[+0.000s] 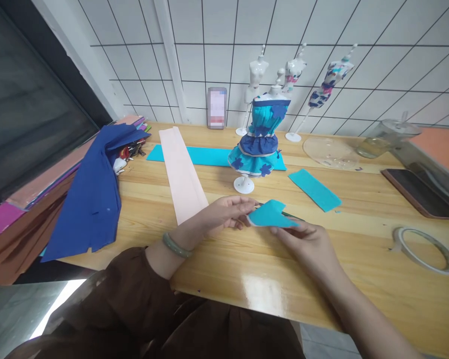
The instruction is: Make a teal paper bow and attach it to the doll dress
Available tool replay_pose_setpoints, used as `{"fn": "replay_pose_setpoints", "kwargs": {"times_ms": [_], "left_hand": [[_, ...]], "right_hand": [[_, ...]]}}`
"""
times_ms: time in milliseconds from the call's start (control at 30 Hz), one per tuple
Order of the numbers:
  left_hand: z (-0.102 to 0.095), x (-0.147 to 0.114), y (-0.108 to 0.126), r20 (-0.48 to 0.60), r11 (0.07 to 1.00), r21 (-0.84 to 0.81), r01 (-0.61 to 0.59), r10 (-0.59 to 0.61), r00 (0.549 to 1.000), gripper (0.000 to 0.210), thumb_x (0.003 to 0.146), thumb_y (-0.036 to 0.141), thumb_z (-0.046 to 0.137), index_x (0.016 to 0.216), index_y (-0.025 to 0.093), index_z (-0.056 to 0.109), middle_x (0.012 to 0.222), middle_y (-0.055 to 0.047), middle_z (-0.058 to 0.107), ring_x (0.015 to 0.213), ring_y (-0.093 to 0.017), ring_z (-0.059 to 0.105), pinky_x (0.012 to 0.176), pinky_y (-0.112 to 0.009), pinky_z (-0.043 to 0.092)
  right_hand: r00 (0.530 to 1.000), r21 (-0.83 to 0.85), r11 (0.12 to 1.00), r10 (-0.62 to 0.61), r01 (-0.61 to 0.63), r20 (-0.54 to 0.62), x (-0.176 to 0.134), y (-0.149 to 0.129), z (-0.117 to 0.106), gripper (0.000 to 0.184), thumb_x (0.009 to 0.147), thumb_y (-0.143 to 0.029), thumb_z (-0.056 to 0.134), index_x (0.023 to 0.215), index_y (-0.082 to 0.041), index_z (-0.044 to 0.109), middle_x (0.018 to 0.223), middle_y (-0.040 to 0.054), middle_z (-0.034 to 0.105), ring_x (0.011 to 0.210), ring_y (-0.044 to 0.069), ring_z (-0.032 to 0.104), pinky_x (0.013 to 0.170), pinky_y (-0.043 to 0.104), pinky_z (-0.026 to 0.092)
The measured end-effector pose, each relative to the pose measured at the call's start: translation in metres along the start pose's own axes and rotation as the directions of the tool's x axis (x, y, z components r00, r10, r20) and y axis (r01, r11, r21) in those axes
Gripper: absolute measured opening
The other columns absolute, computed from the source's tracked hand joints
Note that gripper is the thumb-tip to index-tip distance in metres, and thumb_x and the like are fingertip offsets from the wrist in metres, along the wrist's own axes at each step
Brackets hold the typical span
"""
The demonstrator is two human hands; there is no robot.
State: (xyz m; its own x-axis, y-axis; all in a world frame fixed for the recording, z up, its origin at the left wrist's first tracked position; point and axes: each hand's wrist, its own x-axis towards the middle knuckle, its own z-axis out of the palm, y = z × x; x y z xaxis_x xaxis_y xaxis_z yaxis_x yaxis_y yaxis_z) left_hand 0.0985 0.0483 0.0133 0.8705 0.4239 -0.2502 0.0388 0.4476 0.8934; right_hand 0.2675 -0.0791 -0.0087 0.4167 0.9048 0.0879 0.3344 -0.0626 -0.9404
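Observation:
A small turquoise paper piece with a notched top and a pale lower edge is held above the table between both hands. My left hand, a green bangle on its wrist, pinches its left end. The fingers of my right hand close on its right corner. Behind the piece a thin dark tool shows in part; its kind is hidden. Just beyond stands a small mannequin in a turquoise and dark blue ruffled paper dress. A turquoise paper strip lies to the right.
A pale pink strip crosses a long turquoise strip. Blue paper and other coloured sheets lie left. More mannequins and a phone stand by the wall. Right are a tape roll, a dark phone and a lidded cup.

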Motion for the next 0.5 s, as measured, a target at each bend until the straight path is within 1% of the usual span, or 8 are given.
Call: {"fn": "replay_pose_setpoints", "kwargs": {"times_ms": [33, 67, 100, 167, 267, 367, 433, 500], "left_hand": [[0.001, 0.001, 0.000, -0.014, 1.000, 0.016, -0.009, 0.009, 1.000, 0.048, 0.069, 0.044, 0.065, 0.108, 0.016, 0.057, 0.089, -0.007, 0.059, 0.069, -0.009, 0.053, 0.061, -0.023, 0.038], [0.001, 0.001, -0.001, -0.019, 0.999, 0.046, -0.025, 0.026, 0.999, 0.051, 0.067, 0.043, 0.067, 0.109, 0.016, 0.057, 0.090, -0.008, 0.060, 0.068, -0.009, 0.053, 0.061, -0.023, 0.038], [0.003, 0.002, -0.002, -0.012, 0.995, 0.089, -0.048, 0.049, 0.999, 0.052, 0.066, 0.042, 0.069, 0.109, 0.015, 0.057, 0.091, -0.008, 0.060, 0.068, -0.009, 0.052, 0.061, -0.023, 0.038], [0.005, 0.002, -0.004, 0.026, 0.979, 0.176, -0.104, 0.101, 0.995, 0.049, 0.066, 0.039, 0.069, 0.107, 0.014, 0.059, 0.093, -0.008, 0.061, 0.069, -0.009, 0.051, 0.061, -0.022, 0.038], [0.009, 0.004, -0.009, 0.065, 0.960, 0.237, -0.147, 0.135, 0.989, 0.040, 0.069, 0.038, 0.067, 0.100, 0.014, 0.062, 0.092, -0.007, 0.062, 0.074, -0.010, 0.053, 0.063, -0.022, 0.040], [0.011, 0.005, -0.015, 0.011, 0.958, 0.260, -0.118, 0.119, 0.993, 0.038, 0.068, 0.042, 0.066, 0.091, 0.012, 0.064, 0.089, -0.007, 0.064, 0.072, -0.011, 0.055, 0.065, -0.024, 0.043], [0.013, 0.006, -0.016, -0.030, 0.956, 0.278, -0.091, 0.104, 0.994, 0.040, 0.067, 0.045, 0.065, 0.085, 0.010, 0.064, 0.083, -0.008, 0.065, 0.068, -0.011, 0.056, 0.064, -0.025, 0.044], [0.014, 0.007, -0.017, -0.046, 0.955, 0.286, -0.079, 0.096, 0.994, 0.040, 0.067, 0.047, 0.064, 0.082, 0.009, 0.064, 0.079, -0.008, 0.065, 0.066, -0.011, 0.057, 0.064, -0.025, 0.045]], "right_hand": [[0.994, 0.066, 0.992, 0.104, -0.105, 0.017, 0.001, 0.001, 0.000, 0.015, 0.063, -0.035, 0.072, 0.070, -0.021, 0.071, 0.075, 0.0054, 0.071, 0.071, 0.021, 0.065, 0.067, 0.034, 0.053], [0.984, 0.125, 0.976, 0.175, -0.179, 0.040, 0.003, 0.001, 0.000, 0.018, 0.061, -0.037, 0.074, 0.067, -0.020, 0.071, 0.071, 0.0057, 0.071, 0.067, 0.021, 0.064, 0.065, 0.033, 0.052], [0.973, 0.176, 0.958, 0.219, -0.228, 0.066, 0.004, 0.002, 0.000, 0.020, 0.059, -0.037, 0.075, 0.064, -0.019, 0.070, 0.067, 0.0058, 0.070, 0.064, 0.020, 0.063, 0.064, 0.032, 0.052], [0.959, 0.265, 0.923, 0.258, -0.280, 0.114, 0.006, 0.002, 0.000, 0.022, 0.056, -0.037, 0.077, 0.061, -0.017, 0.069, 0.063, 0.0056, 0.067, 0.061, 0.018, 0.062, 0.063, 0.031, 0.052], [0.933, 0.354, 0.864, 0.312, -0.357, 0.181, 0.008, 0.002, 0.001, 0.022, 0.054, -0.033, 0.079, 0.065, -0.017, 0.070, 0.066, 0.0056, 0.068, 0.061, 0.016, 0.062, 0.063, 0.030, 0.053], [0.915, 0.399, 0.824, 0.345, -0.403, 0.212, 0.008, 0.001, 0.003, 0.021, 0.052, -0.030, 0.081, 0.066, -0.018, 0.071, 0.069, 0.0050, 0.070, 0.064, 0.016, 0.063, 0.064, 0.029, 0.054], [0.916, 0.405, 0.822, 0.345, -0.400, 0.204, 0.008, -0.001, 0.005, 0.021, 0.051, -0.030, 0.081, 0.065, -0.018, 0.071, 0.071, 0.0049, 0.070, 0.065, 0.017, 0.064, 0.064, 0.029, 0.054], [0.926, 0.399, 0.835, 0.331, -0.378, 0.183, 0.006, -0.003, 0.007, 0.023, 0.051, -0.031, 0.081, 0.066, -0.017, 0.071, 0.071, 0.0052, 0.070, 0.066, 0.018, 0.065, 0.065, 0.030, 0.054]]}}
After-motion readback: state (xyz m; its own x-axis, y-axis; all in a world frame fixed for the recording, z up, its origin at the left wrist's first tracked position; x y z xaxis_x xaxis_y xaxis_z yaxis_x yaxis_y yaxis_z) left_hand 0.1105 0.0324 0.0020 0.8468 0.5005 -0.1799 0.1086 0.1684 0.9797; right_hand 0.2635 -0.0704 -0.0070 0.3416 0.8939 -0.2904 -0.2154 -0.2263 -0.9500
